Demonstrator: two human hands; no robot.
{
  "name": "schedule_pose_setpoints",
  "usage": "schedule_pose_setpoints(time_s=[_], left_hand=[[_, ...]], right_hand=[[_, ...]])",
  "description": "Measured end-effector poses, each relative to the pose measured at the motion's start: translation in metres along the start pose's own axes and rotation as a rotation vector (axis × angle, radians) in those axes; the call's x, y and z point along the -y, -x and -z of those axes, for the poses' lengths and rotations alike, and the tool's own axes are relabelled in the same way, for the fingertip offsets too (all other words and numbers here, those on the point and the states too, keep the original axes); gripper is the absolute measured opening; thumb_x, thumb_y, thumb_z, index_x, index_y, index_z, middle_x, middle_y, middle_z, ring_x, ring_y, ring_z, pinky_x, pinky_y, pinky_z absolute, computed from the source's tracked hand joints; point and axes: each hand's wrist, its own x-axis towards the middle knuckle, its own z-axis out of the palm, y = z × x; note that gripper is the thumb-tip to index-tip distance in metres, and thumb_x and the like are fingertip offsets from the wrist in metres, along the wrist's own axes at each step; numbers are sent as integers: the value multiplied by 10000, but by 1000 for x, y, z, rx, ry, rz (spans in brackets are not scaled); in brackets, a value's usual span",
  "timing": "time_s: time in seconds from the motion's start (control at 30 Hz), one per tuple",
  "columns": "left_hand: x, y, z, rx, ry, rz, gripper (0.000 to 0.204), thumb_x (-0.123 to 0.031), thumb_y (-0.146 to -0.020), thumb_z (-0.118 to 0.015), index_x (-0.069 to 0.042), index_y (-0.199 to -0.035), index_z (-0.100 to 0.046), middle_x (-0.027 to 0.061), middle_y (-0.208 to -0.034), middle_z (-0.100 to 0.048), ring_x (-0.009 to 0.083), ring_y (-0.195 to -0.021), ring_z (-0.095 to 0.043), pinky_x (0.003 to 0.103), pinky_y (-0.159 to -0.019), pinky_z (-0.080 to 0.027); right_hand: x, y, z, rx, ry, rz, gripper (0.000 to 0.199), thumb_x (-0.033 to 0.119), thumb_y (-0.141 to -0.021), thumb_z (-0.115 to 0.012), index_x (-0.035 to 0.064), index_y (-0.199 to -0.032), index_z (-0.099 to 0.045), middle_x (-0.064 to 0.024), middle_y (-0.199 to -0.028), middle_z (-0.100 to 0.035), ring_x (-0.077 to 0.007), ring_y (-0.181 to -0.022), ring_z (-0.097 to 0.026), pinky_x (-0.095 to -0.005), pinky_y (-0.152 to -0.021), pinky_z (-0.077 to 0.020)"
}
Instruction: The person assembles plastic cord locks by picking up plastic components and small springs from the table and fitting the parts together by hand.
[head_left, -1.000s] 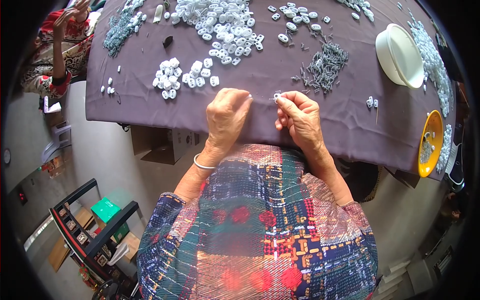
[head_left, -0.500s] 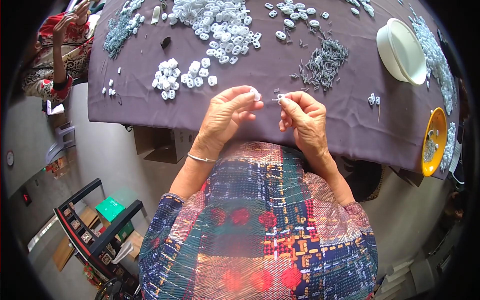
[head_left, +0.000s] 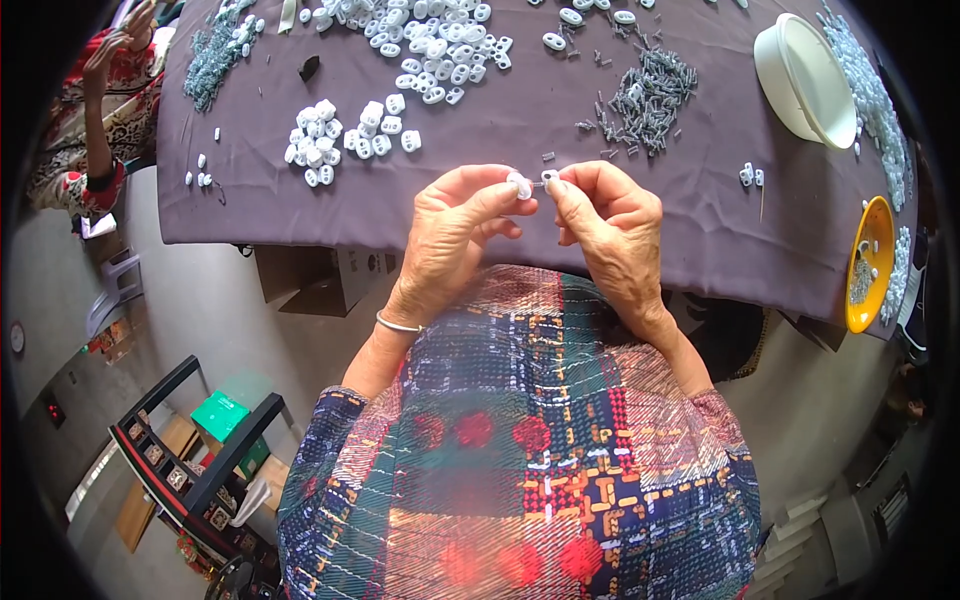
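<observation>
A small white clip [head_left: 519, 184] is pinched in the left hand [head_left: 455, 235]. Another white piece [head_left: 549, 178] is gripped by the right hand [head_left: 612, 230], just above the purple cloth [head_left: 480, 215].

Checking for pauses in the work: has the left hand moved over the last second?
Yes. The left hand has lifted off the purple table edge and now pinches a small white piece beside the right hand.

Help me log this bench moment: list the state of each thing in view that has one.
left hand: pinching a small white piece
right hand: pinching a second white piece
white bowl: tilted on its side
yellow dish: holds small parts
grey pins: loose heap
</observation>
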Motion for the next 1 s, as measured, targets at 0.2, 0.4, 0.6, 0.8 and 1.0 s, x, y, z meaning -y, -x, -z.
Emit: schedule_pose_setpoints(time_s=[0.2,0.4,0.6,0.8,1.0], left_hand=[[2,1,-1,-4,-74,-53,143,-63,-822,-621,-22,-958,-602,80,-897,-646,173,-798,-641,241,-618,-493],[2,1,-1,22,-121,-77,143,-64,-822,-621,-21,-958,-601,78,-893,-646,173,-789,-640,248,-621,-493],[1,1,2,55,-26,0,145,-63,-820,-624,-10,-953,-604,94,-881,-646,169,-791,-634,253,-624,-494],[1,2,2,58,20,60,146,-67,-810,-635,-12,-945,-615,100,-883,-650,173,-798,-633,269,-633,-485],[2,3,2,40,-16,27,148,-63,-805,-643,1,-937,-621,104,-870,-654,170,-783,-634,269,-625,-492]], right_hand=[[-1,0,0,14,-2,-20,118,112,-847,-617,-2,-876,-612,7,-701,-584,-32,-589,-518,-177,-500,-437],[-2,-1,0,47,10,-2,128,124,-854,-609,-3,-867,-609,9,-678,-576,-29,-581,-511,-182,-491,-426],[-2,0,2,95,-19,-36,145,134,-863,-597,-11,-870,-608,6,-674,-576,-29,-579,-509,-178,-492,-425],[2,1,2,117,-38,-76,152,139,-862,-600,-11,-878,-614,2,-672,-581,-29,-578,-509,-174,-492,-422],[7,1,3,127,-62,-142,149,134,-828,-624,-14,-842,-631,-2,-701,-623,-37,-646,-536,-192,-568,-428]])
